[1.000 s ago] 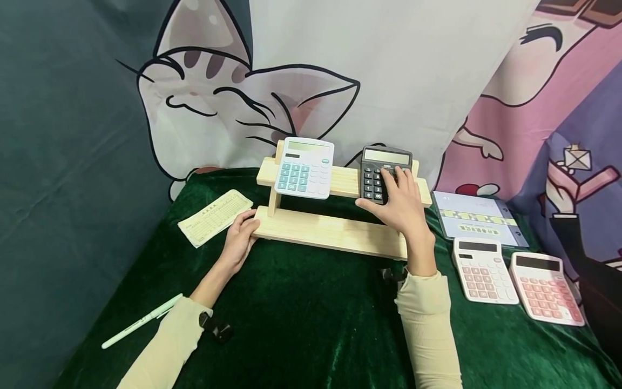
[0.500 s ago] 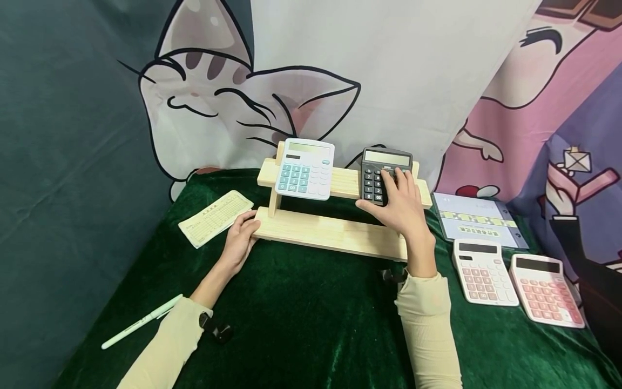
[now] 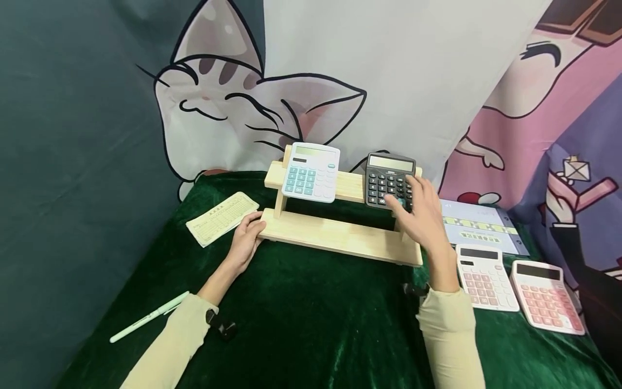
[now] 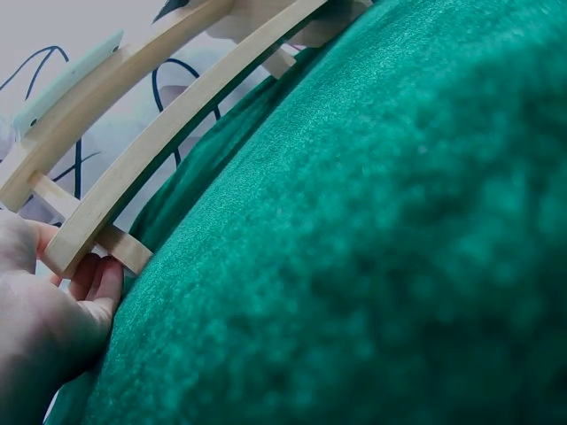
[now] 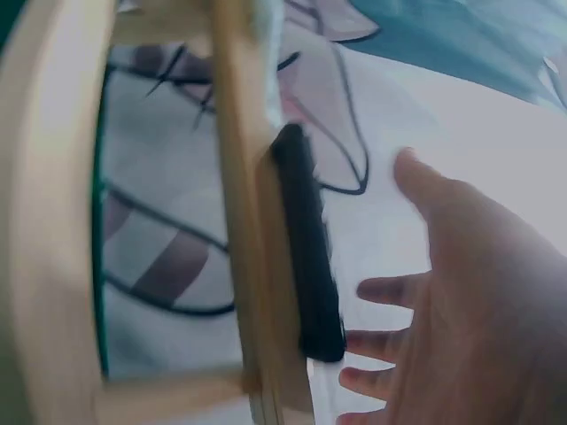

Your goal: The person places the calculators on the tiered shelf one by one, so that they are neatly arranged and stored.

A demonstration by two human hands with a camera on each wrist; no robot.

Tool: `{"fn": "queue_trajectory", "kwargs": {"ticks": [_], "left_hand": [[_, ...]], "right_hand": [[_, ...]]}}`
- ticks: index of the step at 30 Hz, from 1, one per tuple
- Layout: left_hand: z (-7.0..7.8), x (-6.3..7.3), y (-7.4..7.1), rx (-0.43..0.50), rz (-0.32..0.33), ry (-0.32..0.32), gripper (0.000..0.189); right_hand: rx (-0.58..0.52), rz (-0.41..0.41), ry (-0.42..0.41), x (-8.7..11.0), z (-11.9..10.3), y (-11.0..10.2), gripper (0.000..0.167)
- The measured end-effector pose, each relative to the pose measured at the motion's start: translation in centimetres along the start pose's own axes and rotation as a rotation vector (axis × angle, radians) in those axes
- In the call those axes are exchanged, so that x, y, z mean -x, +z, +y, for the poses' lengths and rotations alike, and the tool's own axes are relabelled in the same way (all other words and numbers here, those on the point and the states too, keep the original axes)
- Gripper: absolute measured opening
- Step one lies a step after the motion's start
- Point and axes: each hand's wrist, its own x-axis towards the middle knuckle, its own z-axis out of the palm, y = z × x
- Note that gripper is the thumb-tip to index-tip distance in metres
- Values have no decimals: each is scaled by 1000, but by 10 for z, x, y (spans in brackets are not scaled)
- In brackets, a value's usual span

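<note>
A two-tier wooden rack (image 3: 335,235) stands on the green cloth. My left hand (image 3: 246,243) holds the left end of its lower board; the left wrist view has the fingers reaching beneath the board (image 4: 159,146). On the upper tier a white calculator with blue keys (image 3: 323,175) leans at the left and a black calculator (image 3: 381,181) at the right. My right hand (image 3: 421,219) hovers at the black calculator's right edge, covering part of its keys in the head view. In the right wrist view its spread fingers are empty, close to the calculator's edge (image 5: 308,252).
Left of the rack lies a printed paper slip pad (image 3: 222,219), and a pale green pen (image 3: 148,317) is nearer the front. To the right are a grey-blue booklet (image 3: 481,224), a white calculator with pink keys (image 3: 486,281) and a pink calculator (image 3: 546,297). A printed curtain (image 3: 413,65) hangs behind.
My right hand has come off the black calculator's keys and moved to the right, uncovering more of them. The left hand keeps its hold. The head view has shifted slightly.
</note>
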Motion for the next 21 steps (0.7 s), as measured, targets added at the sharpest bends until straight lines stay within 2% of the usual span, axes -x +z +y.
{"fn": "queue_trajectory", "kwargs": {"ticks": [5,8,17,21], "left_hand": [[-2,-1,-1,0,11,6,48],[-1,-2,-2,-2,17,5,48],[-1,-1,0,5,1,-6,49],[-2,-2,1,12,11,-8,47]], "right_hand": [[15,86,-3,23,28,-12,74],[15,112,35,38,46,-17,72],[38,118,178,88,97,-32,71],[48,136,240,101,124,-33,72]]}}
